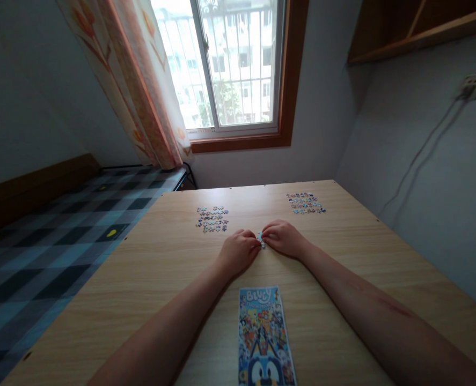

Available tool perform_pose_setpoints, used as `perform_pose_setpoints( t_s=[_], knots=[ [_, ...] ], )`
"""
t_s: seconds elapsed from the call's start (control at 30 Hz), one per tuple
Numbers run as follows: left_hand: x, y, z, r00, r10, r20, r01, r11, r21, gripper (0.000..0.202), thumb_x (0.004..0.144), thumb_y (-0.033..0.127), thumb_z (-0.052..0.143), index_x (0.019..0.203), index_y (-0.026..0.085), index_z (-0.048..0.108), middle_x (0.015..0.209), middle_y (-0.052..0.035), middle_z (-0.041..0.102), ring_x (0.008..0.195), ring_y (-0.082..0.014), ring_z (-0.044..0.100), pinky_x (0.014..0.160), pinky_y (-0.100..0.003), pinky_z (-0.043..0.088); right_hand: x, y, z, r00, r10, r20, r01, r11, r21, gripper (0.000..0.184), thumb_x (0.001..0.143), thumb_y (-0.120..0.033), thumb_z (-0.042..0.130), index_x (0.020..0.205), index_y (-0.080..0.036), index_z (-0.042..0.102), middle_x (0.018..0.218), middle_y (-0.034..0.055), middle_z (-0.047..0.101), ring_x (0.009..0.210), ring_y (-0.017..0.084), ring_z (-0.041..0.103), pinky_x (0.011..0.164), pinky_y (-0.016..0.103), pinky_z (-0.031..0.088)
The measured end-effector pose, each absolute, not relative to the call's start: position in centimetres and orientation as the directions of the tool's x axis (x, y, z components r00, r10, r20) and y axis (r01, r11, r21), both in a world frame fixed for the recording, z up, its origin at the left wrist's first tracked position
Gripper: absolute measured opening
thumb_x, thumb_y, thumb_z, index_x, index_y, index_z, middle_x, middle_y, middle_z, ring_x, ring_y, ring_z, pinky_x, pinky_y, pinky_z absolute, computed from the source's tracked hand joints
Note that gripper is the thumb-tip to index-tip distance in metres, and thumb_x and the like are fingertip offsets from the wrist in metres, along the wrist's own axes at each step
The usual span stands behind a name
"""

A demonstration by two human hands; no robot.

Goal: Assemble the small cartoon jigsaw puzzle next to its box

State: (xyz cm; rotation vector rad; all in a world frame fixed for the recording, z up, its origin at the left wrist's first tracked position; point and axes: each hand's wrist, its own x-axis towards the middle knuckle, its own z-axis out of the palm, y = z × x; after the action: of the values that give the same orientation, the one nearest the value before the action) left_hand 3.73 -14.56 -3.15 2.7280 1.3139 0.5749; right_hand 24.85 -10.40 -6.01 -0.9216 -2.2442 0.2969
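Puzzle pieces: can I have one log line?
left hand: at puzzle pieces; right hand: same pieces; left cluster, right cluster: beyond hands; Bluey picture: nearer camera

- The table in front of me looks like smooth, wood-grained board with a soft sheen.
- The puzzle pieces I am touching look like thin printed card.
- My printed sheet looks like smooth paper or card, faintly glossy.
- Beyond, I see a curtain of light cloth in soft folds.
- The bed cover beside me is matt checked cloth.
- Facing me, the window panes are clear glass, their surround smooth finished wood.
- The socket looks like plastic to me.
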Motion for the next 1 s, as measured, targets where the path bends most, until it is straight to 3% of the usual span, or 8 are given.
perform_pose_setpoints(
  t_s=[0.2, 0.53, 0.77, 1.0],
  knots=[
    [3.68, -14.85, -2.77, 0.602, 0.742, 0.294, 0.74, -0.657, 0.144, 0.024, 0.097, 0.032, 0.056, 0.097, 0.026, 0.079, 0.099, -0.0058, 0.074, 0.094, -0.021, 0.063, 0.085, -0.034, 0.052, 24.95, -10.81, -5.51, -0.522, 0.696, 0.493, 0.532, 0.717, -0.45, 0.007, 0.084, -0.023, 0.072, 0.084, -0.024, 0.078, 0.095, 0.004, 0.077, 0.092, 0.021, 0.068, 0.09, 0.036, 0.049],
    [3.46, -14.53, -2.97, 0.61, 0.744, 0.273, 0.723, -0.663, 0.194, 0.027, 0.098, 0.034, 0.054, 0.105, 0.028, 0.079, 0.102, -0.0056, 0.074, 0.094, -0.0208, 0.062, 0.089, -0.035, 0.051, 25.43, -10.64, -5.69, -0.528, 0.701, 0.48, 0.532, 0.713, -0.456, 0.007, 0.084, -0.029, 0.074, 0.088, -0.026, 0.079, 0.098, 0.0037, 0.077, 0.095, 0.021, 0.069, 0.091, 0.036, 0.049],
    [3.39, -14.5, -3.14, 0.64, 0.715, 0.281, 0.706, -0.692, 0.153, 0.029, 0.099, 0.033, 0.051, 0.107, 0.029, 0.079, 0.107, -0.0039, 0.074, 0.096, -0.0216, 0.061, 0.089, -0.035, 0.05, 25.56, -10.57, -5.7, -0.526, 0.702, 0.481, 0.527, 0.712, -0.464, 0.009, 0.084, -0.032, 0.074, 0.087, -0.026, 0.079, 0.098, 0.0034, 0.077, 0.094, 0.022, 0.069, 0.091, 0.036, 0.05],
    [3.61, -14.61, -3.22, 0.627, 0.731, 0.269, 0.718, -0.677, 0.164, 0.029, 0.099, 0.033, 0.051, 0.114, 0.03, 0.076, 0.11, -0.0054, 0.072, 0.099, -0.0225, 0.059, 0.093, -0.037, 0.049, 25.61, -10.56, -5.64, -0.501, 0.71, 0.494, 0.489, 0.704, -0.515, 0.011, 0.086, -0.027, 0.069, 0.089, -0.023, 0.079, 0.1, 0.0053, 0.077, 0.094, 0.021, 0.069, 0.09, 0.035, 0.051]
  ],
)
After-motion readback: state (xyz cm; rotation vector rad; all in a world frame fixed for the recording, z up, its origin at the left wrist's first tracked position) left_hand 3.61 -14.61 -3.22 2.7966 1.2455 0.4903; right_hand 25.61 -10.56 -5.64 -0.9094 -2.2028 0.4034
